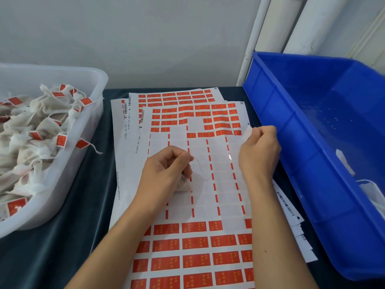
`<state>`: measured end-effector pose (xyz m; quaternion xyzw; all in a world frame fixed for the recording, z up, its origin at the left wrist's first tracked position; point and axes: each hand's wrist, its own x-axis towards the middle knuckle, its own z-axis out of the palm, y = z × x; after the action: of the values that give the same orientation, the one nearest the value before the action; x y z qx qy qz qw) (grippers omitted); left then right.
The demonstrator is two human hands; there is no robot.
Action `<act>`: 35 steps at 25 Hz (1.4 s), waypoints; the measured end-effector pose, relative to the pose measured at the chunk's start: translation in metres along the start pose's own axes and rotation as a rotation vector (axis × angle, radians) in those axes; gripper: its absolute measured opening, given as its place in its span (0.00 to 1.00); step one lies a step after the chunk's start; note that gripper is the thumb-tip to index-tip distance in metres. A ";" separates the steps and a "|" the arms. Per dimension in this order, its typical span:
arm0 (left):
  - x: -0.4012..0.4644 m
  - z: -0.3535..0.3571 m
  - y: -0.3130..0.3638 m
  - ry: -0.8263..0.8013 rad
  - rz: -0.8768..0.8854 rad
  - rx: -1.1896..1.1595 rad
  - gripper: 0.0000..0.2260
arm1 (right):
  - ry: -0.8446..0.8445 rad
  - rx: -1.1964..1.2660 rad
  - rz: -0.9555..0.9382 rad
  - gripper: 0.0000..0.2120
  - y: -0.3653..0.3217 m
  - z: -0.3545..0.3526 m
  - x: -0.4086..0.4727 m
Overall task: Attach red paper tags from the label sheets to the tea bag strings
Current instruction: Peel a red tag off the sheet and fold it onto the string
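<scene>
Both forearms reach in from the lower edge, over the top label sheet (216,184) on the dark counter (83,195). The left hand (166,170) sits knuckles up with its fingers curled; thumb and forefinger pinch the tea bag string (199,166) near its upper end, and the tea bag (184,185) itself is tucked under the heel of that hand, resting on the sheet. The string runs from the pinch down and to the right in a loose curve, its far end hard to follow against the white backing.

The right hand (259,151) is raised near the sheet's right edge, fingers curled, and grips a pale, translucent scrap (246,133) at its fingertips; whether this is a tag or backing paper cannot be told.

The top sheet lies with its long axis running away from the person, its middle rows stripped, red tags (194,243) remaining at the near and far ends. More sheets lie fanned beneath it.

A white tub (91,84) on the left, cut off by the frame, holds tagged tea bags (41,126). A blue bin (312,163) on the right is also cropped, its contents mostly out of view.
</scene>
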<state>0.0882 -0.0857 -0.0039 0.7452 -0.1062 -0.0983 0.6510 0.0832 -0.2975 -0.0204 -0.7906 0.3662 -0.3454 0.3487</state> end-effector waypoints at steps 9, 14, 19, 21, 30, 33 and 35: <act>0.002 -0.001 -0.001 0.020 0.011 -0.029 0.09 | -0.207 0.409 0.070 0.07 -0.019 0.000 -0.013; 0.003 -0.001 -0.002 0.043 0.010 -0.035 0.09 | -0.425 0.595 0.187 0.07 -0.028 0.004 -0.016; 0.004 -0.001 -0.001 0.056 -0.004 -0.044 0.09 | -0.496 0.759 0.283 0.09 -0.035 0.001 -0.020; 0.004 -0.001 -0.001 0.062 -0.008 -0.034 0.09 | -0.532 0.806 0.261 0.09 -0.037 -0.001 -0.023; 0.004 -0.003 -0.004 0.033 0.002 -0.024 0.08 | -0.814 0.712 0.005 0.15 -0.043 -0.012 -0.032; 0.004 -0.003 -0.004 0.021 0.005 -0.036 0.08 | -0.864 0.654 -0.009 0.07 -0.045 -0.014 -0.036; 0.004 -0.003 -0.005 0.015 0.010 -0.041 0.08 | -0.878 0.608 -0.019 0.05 -0.045 -0.013 -0.038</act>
<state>0.0927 -0.0828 -0.0080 0.7318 -0.1031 -0.0914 0.6674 0.0691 -0.2480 0.0113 -0.7273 0.0623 -0.0758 0.6792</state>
